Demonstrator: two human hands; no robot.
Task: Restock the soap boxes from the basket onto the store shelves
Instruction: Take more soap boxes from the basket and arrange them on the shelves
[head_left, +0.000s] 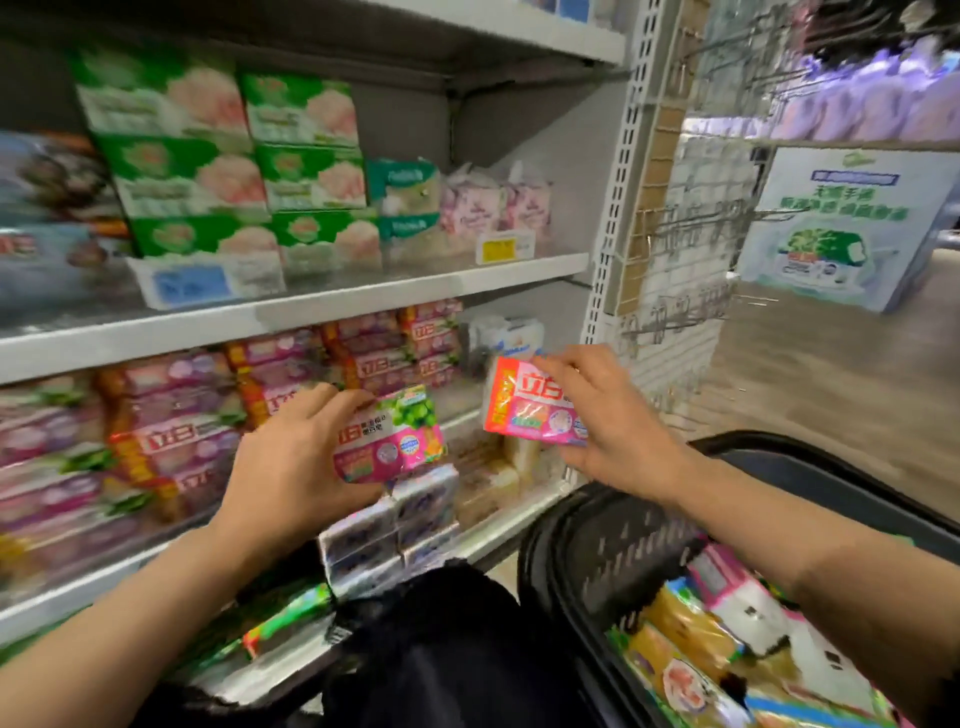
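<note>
Got one soap pack in each of my hands right now. My left hand (291, 462) is wrapped around a pink plastic-wrapped soap pack with green fruit printed on it (392, 436), held up in front of the middle white metal shelf (291, 312), just right of the stacked pink and red soap packs (171, 431) there. My right hand (608, 415) pinches a pink and red soap pack with big white lettering (524, 405), thumb underneath, fingers over the top. Below my right arm sits the black plastic shopping basket (613, 551), with more soap packs (727, 639) inside. Everything's a bit blurry.
</note>
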